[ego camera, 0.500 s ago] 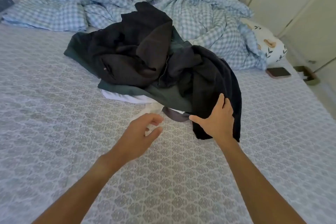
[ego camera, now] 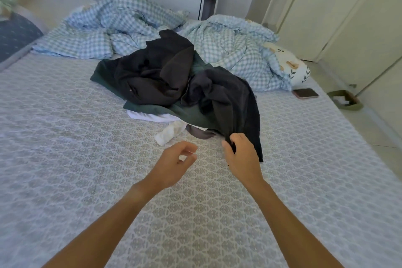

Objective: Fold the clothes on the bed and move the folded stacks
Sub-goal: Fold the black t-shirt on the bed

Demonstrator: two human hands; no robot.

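**Right hand grips the black garment at the near edge of the heap**

Much of the heap of dark clothes (ego camera: 174, 80) hides what lies beneath: only slivers of a white cloth (ego camera: 152, 117), a crumpled cream piece (ego camera: 171, 134) and a grey scrap (ego camera: 200, 134) poke out at its near side, under a dark green garment (ego camera: 191, 115). How many pieces the heap holds cannot be told. The black knitted garment (ego camera: 243, 104) drapes down the heap's right side toward the person, and its lower corner is bunched inside the right hand (ego camera: 241, 154), whose fingers curl round the fabric with the thumb pinching against it. The left hand (ego camera: 176, 163) hovers just beside it, over the sheet, fingers loosely curled and holding nothing. Both forearms are cut off by the bottom edge of the view.

The heap sits mid-bed on the grey-patterned sheet (ego camera: 65, 159), with broad bare sheet to the left and in front. Behind it lies a rumpled blue-checked duvet (ego camera: 235, 50), touching the heap's far side. A floral pillow (ego camera: 293, 69) and a dark phone (ego camera: 305, 93) lie near the bed's right edge, well apart from the hands.
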